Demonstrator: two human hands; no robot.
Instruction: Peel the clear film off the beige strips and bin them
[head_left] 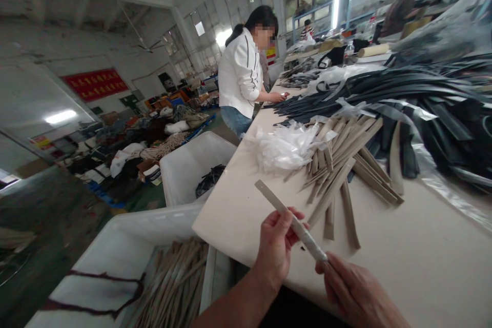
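Between my hands runs a flat beige strap (272,198), tilted from upper left to lower right, with a small mark near its far end. Its lower part looks wrapped in whitish film. My left hand (273,246) pinches it around the middle, thumb on top. My right hand (348,283) has its fingers closed round the lower end, which they hide. Just beyond, a loose pile of beige straps (338,184) lies on the pale table (430,256). Beside that pile is a heap of clear plastic film (286,146).
Black straps (384,89) cover the table's far right. Beige straps (175,282) fill part of a white bin (126,230) at lower left; another white bin (192,159) stands behind it, holding something black. A person in a white jacket (240,72) stands at the table's left edge.
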